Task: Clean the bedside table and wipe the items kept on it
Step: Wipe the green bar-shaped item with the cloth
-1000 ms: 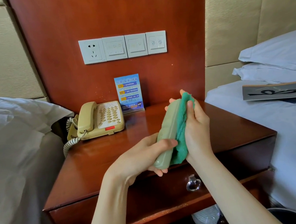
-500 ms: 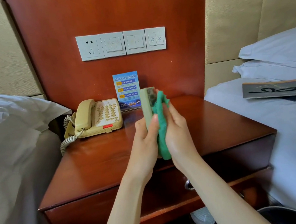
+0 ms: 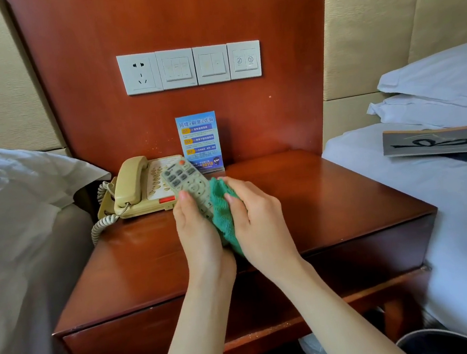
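Above the wooden bedside table (image 3: 329,195), my left hand (image 3: 197,232) grips a beige remote control (image 3: 185,180), button side up, its top end pointing toward the phone. My right hand (image 3: 257,220) holds a crumpled green cloth (image 3: 223,215) against the remote's right side. The lower end of the remote is hidden between my hands. A beige corded telephone (image 3: 138,186) sits at the table's back left. A blue notice card (image 3: 199,141) stands against the back panel.
Beds with white bedding flank the table on the left (image 3: 16,228) and right (image 3: 460,210). A dark booklet (image 3: 436,141) lies on the right bed. A socket and switches (image 3: 189,67) are on the wall panel. A dark bin rim (image 3: 445,340) shows bottom right.
The remote has turned from back side up, through edge-on, to button side up. Both hands moved further back over the table with the cloth still against it.
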